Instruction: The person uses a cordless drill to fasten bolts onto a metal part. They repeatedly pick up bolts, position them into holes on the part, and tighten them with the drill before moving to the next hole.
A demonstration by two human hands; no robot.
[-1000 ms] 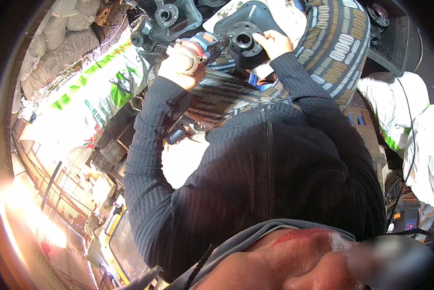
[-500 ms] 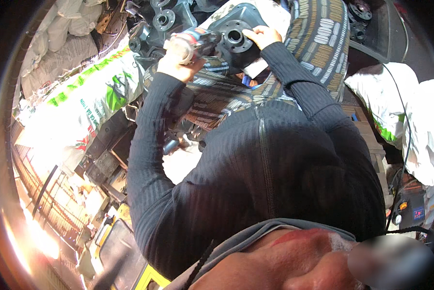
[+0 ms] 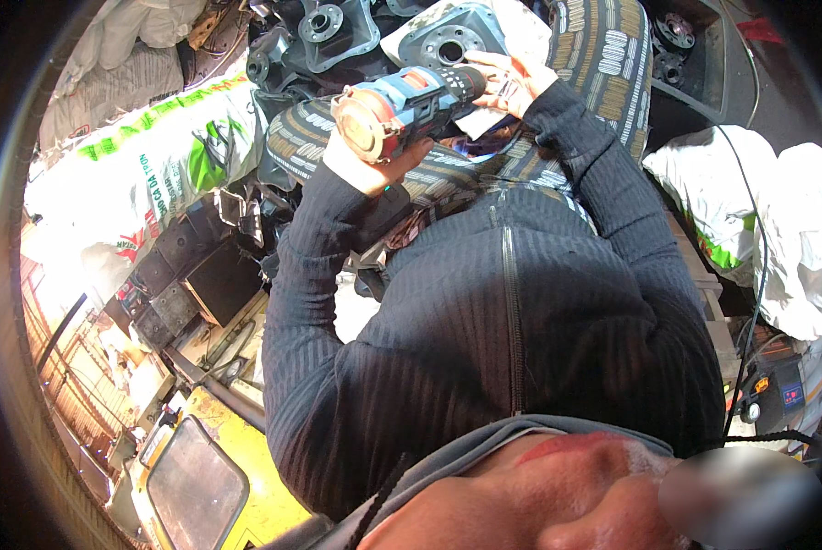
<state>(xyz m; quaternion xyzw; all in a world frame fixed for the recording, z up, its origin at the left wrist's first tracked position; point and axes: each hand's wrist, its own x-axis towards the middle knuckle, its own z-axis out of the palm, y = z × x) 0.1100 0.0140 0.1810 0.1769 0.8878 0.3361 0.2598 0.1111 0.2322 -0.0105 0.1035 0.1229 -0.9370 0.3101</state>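
My left hand (image 3: 374,165) is closed round the grip of a blue, red and black cordless drill (image 3: 397,105), its chuck pointing up to the right. Close to the chuck, my right hand (image 3: 514,81) has its palm turned up and its fingers stretched apart; whether anything small lies in it I cannot make out. Just beyond the drill is a grey metal housing (image 3: 454,46) with a round flanged hub and a central hole. It rests at my lap, over my patterned trousers (image 3: 603,64), with white material beneath it.
Similar dark housings (image 3: 328,37) are heaped at the far left. A dark bin (image 3: 713,64) holding more round parts stands far right. White sacks (image 3: 168,165) lie left, and white bags (image 3: 723,183) right beside a hanging cable (image 3: 761,229). A yellow machine (image 3: 246,486) stands near left.
The drill in my left hand has come nearer and turned more side-on. My right hand has left the housing's hub and opened beside the chuck.
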